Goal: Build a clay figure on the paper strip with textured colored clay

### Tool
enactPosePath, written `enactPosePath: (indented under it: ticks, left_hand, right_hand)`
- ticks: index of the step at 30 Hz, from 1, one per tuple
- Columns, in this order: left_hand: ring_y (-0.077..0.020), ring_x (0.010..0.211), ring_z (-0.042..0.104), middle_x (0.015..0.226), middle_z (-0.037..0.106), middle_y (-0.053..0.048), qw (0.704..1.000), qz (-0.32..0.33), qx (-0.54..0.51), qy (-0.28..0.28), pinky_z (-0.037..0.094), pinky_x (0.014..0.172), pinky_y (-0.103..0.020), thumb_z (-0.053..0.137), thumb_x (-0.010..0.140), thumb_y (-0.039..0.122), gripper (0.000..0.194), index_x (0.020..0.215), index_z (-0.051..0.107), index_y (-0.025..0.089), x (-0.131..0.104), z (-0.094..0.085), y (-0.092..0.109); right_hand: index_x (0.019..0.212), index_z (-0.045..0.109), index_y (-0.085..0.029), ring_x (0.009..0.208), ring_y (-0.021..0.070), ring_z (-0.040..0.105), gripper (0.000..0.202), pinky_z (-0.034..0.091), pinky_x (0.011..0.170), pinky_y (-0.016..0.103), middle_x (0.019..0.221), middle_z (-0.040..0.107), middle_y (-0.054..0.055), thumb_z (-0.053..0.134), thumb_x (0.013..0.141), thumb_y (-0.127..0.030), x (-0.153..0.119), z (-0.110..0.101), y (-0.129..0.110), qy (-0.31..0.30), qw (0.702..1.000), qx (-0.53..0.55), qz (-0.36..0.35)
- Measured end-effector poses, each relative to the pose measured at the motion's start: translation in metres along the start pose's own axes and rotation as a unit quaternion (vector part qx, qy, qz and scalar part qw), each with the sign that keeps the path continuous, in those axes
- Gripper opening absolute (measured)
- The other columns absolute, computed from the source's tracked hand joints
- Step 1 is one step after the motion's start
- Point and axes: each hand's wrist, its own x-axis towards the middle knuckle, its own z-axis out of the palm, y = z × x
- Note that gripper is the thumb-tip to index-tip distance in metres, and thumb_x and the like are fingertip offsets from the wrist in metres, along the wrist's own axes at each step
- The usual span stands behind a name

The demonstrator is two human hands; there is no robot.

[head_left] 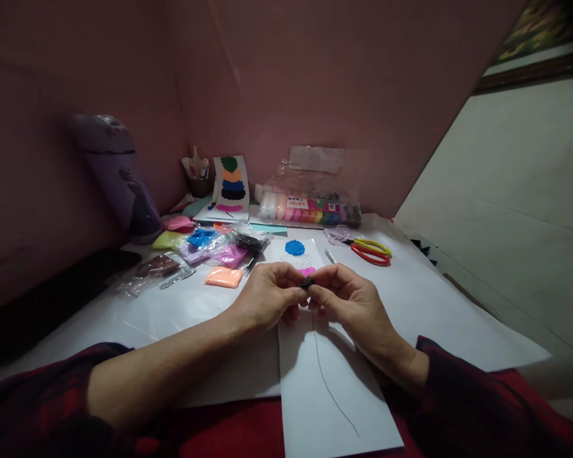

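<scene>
Between my fingertips is a small lump of black modelling clay [307, 283]. My left hand [274, 289] pinches it from the left, and my right hand [346, 292] pinches its other side. Both hands hover over a white paper strip [310, 394] with a thin curved pencil line running down its lower part. Farther up the strip lies a blue clay patch [295, 247]. A pink clay patch [307, 271] shows just behind my fingers, partly covered by them.
Clay packets [224, 277] and wrappers crowd the left. Scissors with red and yellow handles [372, 250] lie right. A bag of coloured clay [310, 207], a card with coloured patches [233, 187] and a pen cup [198, 178] stand behind. A purple container [124, 181] stands far left.
</scene>
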Motion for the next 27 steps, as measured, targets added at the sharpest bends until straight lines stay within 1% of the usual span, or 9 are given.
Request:
enactPosePath:
  ticks: [2,5,8,11,14,17,21,24,27]
  left_hand:
    - [-0.01,0.039,0.055,0.056,0.063,-0.001,1.0,0.005,-0.019,-0.014,0.046,0.039,-0.021,0.071,0.066,0.015,0.017,0.077,0.058,0.011,-0.0008,-0.0002,0.0011]
    - [-0.0098,0.042,0.056,0.061,0.064,-0.002,0.999,0.011,-0.035,-0.034,0.047,0.04,-0.021,0.07,0.071,0.024,0.023,0.086,0.06,0.01,-0.003,-0.0007,0.0032]
    - [-0.009,0.041,0.055,0.064,0.064,-0.004,0.998,0.016,-0.022,-0.053,0.045,0.038,-0.02,0.071,0.072,0.033,0.028,0.082,0.061,0.009,-0.004,-0.0013,0.004]
    - [-0.0092,0.04,0.055,0.062,0.065,-0.004,0.999,0.012,-0.022,-0.043,0.044,0.038,-0.02,0.072,0.071,0.037,0.03,0.077,0.06,0.01,-0.0034,-0.0014,0.0032]
    - [-0.0099,0.039,0.055,0.054,0.062,-0.002,0.999,-0.005,-0.032,-0.029,0.045,0.039,-0.02,0.073,0.07,0.039,0.032,0.076,0.058,0.012,-0.0028,-0.0011,0.002]
    - [-0.0096,0.038,0.054,0.049,0.058,0.001,0.999,-0.016,-0.038,-0.03,0.042,0.038,-0.018,0.073,0.071,0.041,0.033,0.075,0.056,0.013,-0.0028,-0.001,0.0015]
    - [-0.0082,0.038,0.052,0.049,0.057,0.001,0.998,-0.017,-0.041,-0.04,0.042,0.039,-0.018,0.072,0.072,0.041,0.033,0.073,0.056,0.013,-0.0032,-0.0015,0.001]
    - [-0.0078,0.039,0.053,0.051,0.057,0.002,0.998,-0.014,-0.042,-0.045,0.044,0.04,-0.019,0.071,0.073,0.042,0.033,0.072,0.056,0.012,-0.003,-0.0021,0.0007]
    - [-0.0068,0.038,0.051,0.054,0.057,0.002,0.998,-0.008,-0.04,-0.053,0.041,0.038,-0.018,0.07,0.074,0.041,0.032,0.073,0.057,0.012,-0.0023,-0.003,-0.0004]
  right_hand:
    - [0.081,0.065,-0.018,0.055,0.0112,0.057,0.015,0.045,0.05,0.023,0.063,0.063,-0.002,0.072,0.076,-0.03,0.0001,-0.0004,0.0002,0.005,1.0,-0.008,-0.017]
    - [0.083,0.066,-0.019,0.053,0.0101,0.053,0.011,0.044,0.05,0.024,0.062,0.062,-0.002,0.068,0.081,-0.029,-0.0005,-0.0004,0.0012,0.007,0.999,-0.022,-0.033]
    - [0.085,0.065,-0.02,0.058,0.0118,0.055,0.01,0.045,0.054,0.025,0.067,0.062,-0.001,0.066,0.083,-0.03,-0.0024,0.0,0.0025,0.0,0.998,-0.036,-0.05]
    - [0.09,0.062,-0.021,0.06,0.013,0.057,0.012,0.046,0.053,0.026,0.072,0.063,-0.001,0.064,0.084,-0.032,-0.0044,0.0,0.0027,0.004,0.997,-0.051,-0.055]
    - [0.091,0.061,-0.023,0.057,0.0136,0.057,0.014,0.045,0.05,0.026,0.069,0.064,-0.001,0.065,0.083,-0.034,-0.0057,0.0002,0.0017,-0.016,0.997,-0.066,-0.041]
    - [0.089,0.061,-0.022,0.061,0.015,0.061,0.014,0.047,0.054,0.027,0.071,0.066,0.0,0.069,0.08,-0.029,-0.0063,0.0005,0.001,-0.028,0.996,-0.07,-0.053]
    - [0.088,0.062,-0.021,0.064,0.0149,0.06,0.01,0.046,0.056,0.028,0.073,0.067,0.001,0.067,0.082,-0.027,-0.0068,0.0,0.002,-0.014,0.992,-0.1,-0.076]
    - [0.09,0.063,-0.021,0.066,0.0155,0.061,0.009,0.047,0.058,0.028,0.075,0.068,0.002,0.066,0.083,-0.026,-0.007,-0.0008,0.0029,-0.025,0.992,-0.087,-0.083]
    - [0.09,0.063,-0.022,0.071,0.0171,0.063,0.006,0.048,0.06,0.029,0.079,0.069,0.003,0.064,0.084,-0.025,-0.0073,-0.001,0.003,-0.034,0.993,-0.078,-0.083]
